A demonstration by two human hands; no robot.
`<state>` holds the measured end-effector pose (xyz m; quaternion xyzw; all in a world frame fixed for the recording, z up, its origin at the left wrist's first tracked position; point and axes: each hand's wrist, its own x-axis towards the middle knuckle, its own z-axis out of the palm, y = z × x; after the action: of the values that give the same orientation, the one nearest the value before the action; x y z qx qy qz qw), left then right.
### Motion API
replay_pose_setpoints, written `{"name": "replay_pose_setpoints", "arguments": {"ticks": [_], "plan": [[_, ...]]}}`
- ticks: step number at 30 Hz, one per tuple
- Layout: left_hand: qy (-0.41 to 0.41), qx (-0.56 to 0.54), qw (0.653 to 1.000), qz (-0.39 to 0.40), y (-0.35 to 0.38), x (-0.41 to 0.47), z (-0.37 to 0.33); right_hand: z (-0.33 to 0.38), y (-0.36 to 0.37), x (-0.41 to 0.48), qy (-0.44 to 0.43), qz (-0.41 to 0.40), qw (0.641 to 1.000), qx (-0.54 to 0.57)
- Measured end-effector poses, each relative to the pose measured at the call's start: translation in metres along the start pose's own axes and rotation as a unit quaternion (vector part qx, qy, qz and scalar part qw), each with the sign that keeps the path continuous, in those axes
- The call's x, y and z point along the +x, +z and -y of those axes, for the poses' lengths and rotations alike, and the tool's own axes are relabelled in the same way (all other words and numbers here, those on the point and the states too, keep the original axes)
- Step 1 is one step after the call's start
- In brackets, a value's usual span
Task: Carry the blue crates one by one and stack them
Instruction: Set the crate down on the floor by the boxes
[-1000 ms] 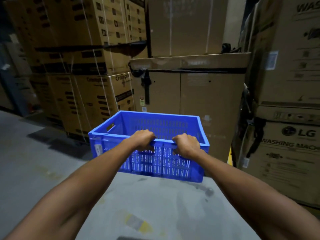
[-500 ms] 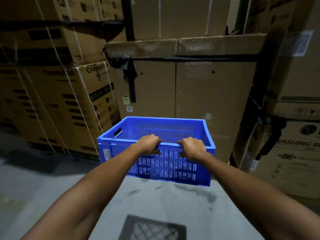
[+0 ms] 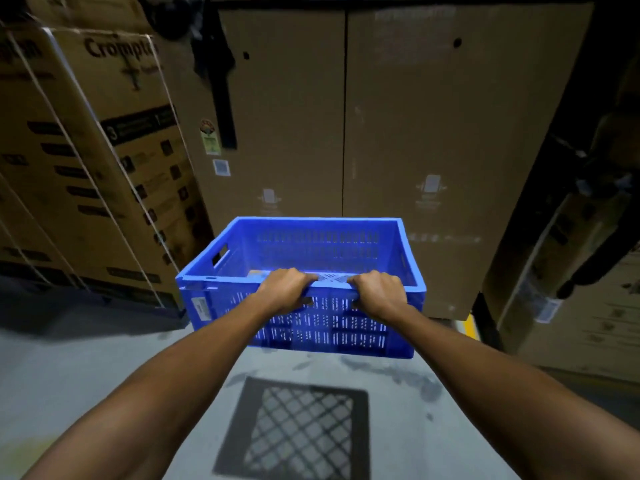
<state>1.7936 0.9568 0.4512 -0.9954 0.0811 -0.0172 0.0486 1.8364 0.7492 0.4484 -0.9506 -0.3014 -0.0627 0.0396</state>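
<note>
Carrying step: left hand [image 3: 285,289] and right hand [image 3: 377,292] clamp the near rim of the blue slotted plastic crate [image 3: 311,251], held above the floor; judged next, lowering onto a stack.

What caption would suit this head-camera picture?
Left hand and right hand hold a blue crate by its near rim, above a grey floor, before cardboard boxes.

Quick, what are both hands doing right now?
Left hand: grips the near rim of the crate.
Right hand: grips the same rim.
</note>
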Motion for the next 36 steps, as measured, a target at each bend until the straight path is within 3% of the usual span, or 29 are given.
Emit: {"name": "replay_pose_setpoints", "arguments": {"ticks": [4,9,16,26,31,36], "plan": [[0.03,0.017,0.999,-0.037,0.164,0.049,0.014,-0.022,0.174,0.024,0.009,-0.039,0.999,-0.015],[0.031,0.038,0.998,-0.027,0.353,0.088,0.008,-0.043,0.372,0.025,0.03,-0.056,0.998,-0.011],[0.029,0.011,1.0,-0.001,0.537,0.121,-0.018,-0.079,0.55,0.022,0.041,-0.032,0.999,-0.014],[-0.061,0.012,0.997,0.043,0.691,0.14,-0.042,-0.1,0.686,0.026,0.047,0.011,0.999,-0.02],[-0.007,0.008,1.0,-0.024,0.703,0.134,-0.037,-0.106,0.705,0.026,0.062,0.015,0.998,-0.021],[-0.034,-0.023,0.999,0.018,0.704,0.145,-0.033,-0.104,0.702,0.034,0.072,0.037,0.997,-0.01]]}}
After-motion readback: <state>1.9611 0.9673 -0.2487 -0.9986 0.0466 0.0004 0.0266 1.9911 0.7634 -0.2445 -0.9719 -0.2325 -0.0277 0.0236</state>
